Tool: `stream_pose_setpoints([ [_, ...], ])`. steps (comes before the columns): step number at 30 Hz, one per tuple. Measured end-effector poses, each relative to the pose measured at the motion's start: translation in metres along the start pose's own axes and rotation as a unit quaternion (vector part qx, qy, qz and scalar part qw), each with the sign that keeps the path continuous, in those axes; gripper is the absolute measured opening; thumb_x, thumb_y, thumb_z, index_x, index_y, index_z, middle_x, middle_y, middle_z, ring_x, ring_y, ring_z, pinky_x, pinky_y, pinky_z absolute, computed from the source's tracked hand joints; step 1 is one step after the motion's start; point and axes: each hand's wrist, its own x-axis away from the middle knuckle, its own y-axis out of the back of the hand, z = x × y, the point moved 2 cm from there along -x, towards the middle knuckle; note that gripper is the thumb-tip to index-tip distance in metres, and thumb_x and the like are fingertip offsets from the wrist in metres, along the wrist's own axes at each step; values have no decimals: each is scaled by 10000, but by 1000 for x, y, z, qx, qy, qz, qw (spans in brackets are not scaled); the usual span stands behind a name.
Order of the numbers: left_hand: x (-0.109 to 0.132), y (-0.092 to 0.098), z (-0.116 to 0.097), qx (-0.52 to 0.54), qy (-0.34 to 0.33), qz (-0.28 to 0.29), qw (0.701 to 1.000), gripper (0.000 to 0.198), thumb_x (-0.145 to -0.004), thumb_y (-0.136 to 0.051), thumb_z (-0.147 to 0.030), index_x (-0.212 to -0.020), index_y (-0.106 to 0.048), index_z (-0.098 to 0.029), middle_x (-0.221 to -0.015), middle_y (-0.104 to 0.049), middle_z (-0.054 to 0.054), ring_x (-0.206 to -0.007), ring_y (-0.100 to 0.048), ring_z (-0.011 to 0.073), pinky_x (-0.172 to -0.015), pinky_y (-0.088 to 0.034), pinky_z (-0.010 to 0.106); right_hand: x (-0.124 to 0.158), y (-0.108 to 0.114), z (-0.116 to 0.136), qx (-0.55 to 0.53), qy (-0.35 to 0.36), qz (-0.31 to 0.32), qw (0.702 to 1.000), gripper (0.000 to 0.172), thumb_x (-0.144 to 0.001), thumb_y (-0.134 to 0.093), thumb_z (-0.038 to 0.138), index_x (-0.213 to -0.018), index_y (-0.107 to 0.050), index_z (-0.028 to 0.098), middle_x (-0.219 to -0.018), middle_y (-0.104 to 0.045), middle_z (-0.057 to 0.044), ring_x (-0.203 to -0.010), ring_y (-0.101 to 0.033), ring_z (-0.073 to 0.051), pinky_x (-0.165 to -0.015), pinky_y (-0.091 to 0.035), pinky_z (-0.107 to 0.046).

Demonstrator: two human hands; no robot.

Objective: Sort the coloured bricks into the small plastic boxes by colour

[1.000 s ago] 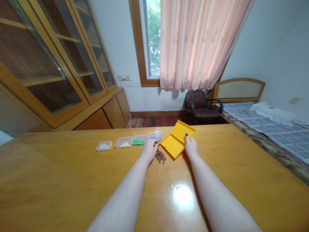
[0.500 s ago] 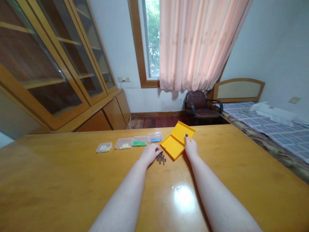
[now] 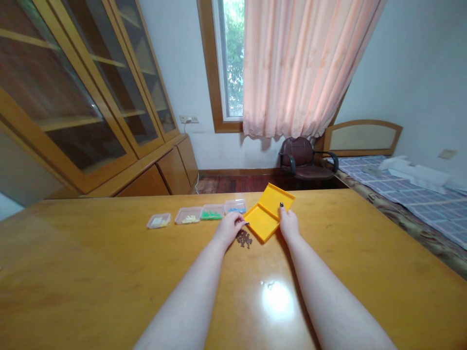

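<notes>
An open yellow plastic hinged case (image 3: 263, 217) lies on the wooden table (image 3: 91, 262), its lid raised at the far side. My right hand (image 3: 289, 222) grips the case's right edge, with the fingertips over the rim. My left hand (image 3: 229, 229) rests on the table just left of the case, fingers curled and pointing right. Its fingertips are right by a small pile of brown granules (image 3: 243, 238). Anything small inside those fingers is hidden. Several small clear plastic trays (image 3: 197, 214) stand in a row behind my left hand, holding white, pale yellow, green and blue pieces.
A glass-fronted wooden cabinet (image 3: 80, 92) stands at the left. Beyond the table's far edge are a dark office chair (image 3: 302, 160) and a curtained window (image 3: 292, 68). A bed with a checked cover (image 3: 419, 204) runs along the right. A glare spot marks the table's near side.
My left hand has moved right and closer to the brown granules since a second ago. My right hand and the yellow case have stayed in place.
</notes>
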Motion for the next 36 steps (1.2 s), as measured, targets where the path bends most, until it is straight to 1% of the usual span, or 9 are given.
stream_pose_setpoints([
  [4, 1, 6, -6, 25, 4, -55, 998, 126, -775, -572, -286, -716, -577, -174, -737, -562, 2, -703, -518, 123, -678, -430, 238, 4, -6, 1, -32, 6, 41, 999, 604, -699, -452, 658, -851, -635, 103, -847, -680, -127, -753, -620, -248, -594, -451, -283],
  [8, -1, 0, -6, 45, -21, -25, 998, 100, -764, -591, -262, -829, -604, -188, -862, -608, 14, -857, -546, 146, -820, -435, 277, 7, -10, 2, -40, 6, 77, 996, 591, -697, -463, 650, -844, -634, 104, -822, -681, -117, -728, -618, -245, -580, -453, -290],
  [11, -1, -4, -4, 44, -50, 1, 998, 249, -769, -578, -235, -1016, -574, -200, -1045, -590, 33, -1006, -516, 163, -919, -395, 308, 5, -8, 1, -17, 7, 52, 998, 607, -689, -442, 675, -798, -636, 110, -783, -682, -114, -715, -613, -243, -568, -446, -285],
  [13, 0, -4, -3, 19, -53, -6, 998, 275, -787, -551, -243, -1058, -553, -197, -1082, -571, 43, -1041, -496, 171, -931, -383, 315, 3, -5, 0, -1, 7, 23, 1000, 621, -683, -426, 691, -778, -635, 115, -767, -684, -115, -715, -611, -242, -566, -441, -279],
  [16, 2, -2, -2, -37, -32, 0, 999, 182, -797, -529, -269, -947, -586, -183, -987, -593, 49, -967, -521, 182, -877, -399, 315, -1, 0, -1, 9, 9, -13, 1000, 621, -689, -414, 692, -782, -633, 119, -787, -685, -124, -724, -611, -239, -573, -436, -273],
  [21, 6, -5, -3, -67, -11, 102, 992, 190, -705, -628, -332, -822, -603, -184, -867, -615, 36, -837, -552, 185, -741, -423, 279, -3, 3, -2, 7, 5, -29, 1000, 611, -711, -404, 674, -787, -627, 110, -835, -678, -142, -723, -614, -236, -577, -434, -273],
  [25, 5, -8, -3, -51, -11, 139, 989, 113, -725, -601, -285, -745, -600, -173, -789, -628, 25, -744, -561, 158, -664, -414, 247, -1, 3, -1, -2, 5, -24, 1000, 605, -715, -406, 665, -790, -629, 107, -833, -677, -139, -721, -616, -234, -575, -436, -271],
  [30, 4, -8, -2, -48, -30, 131, 990, 99, -744, -560, -260, -704, -587, -173, -745, -620, 22, -692, -550, 144, -624, -398, 234, -1, 2, 1, 3, -3, -23, 1000, 603, -711, -416, 659, -797, -636, 104, -804, -677, -137, -726, -614, -242, -581, -436, -275],
  [36, 5, -9, -3, -81, -54, 100, 990, 63, -752, -532, -199, -733, -585, -170, -809, -603, 45, -767, -549, 151, -700, -408, 244, -1, 3, 2, 8, -6, -26, 1000, 610, -709, -412, 669, -796, -634, 108, -845, -677, -144, -749, -613, -247, -589, -432, -274],
])
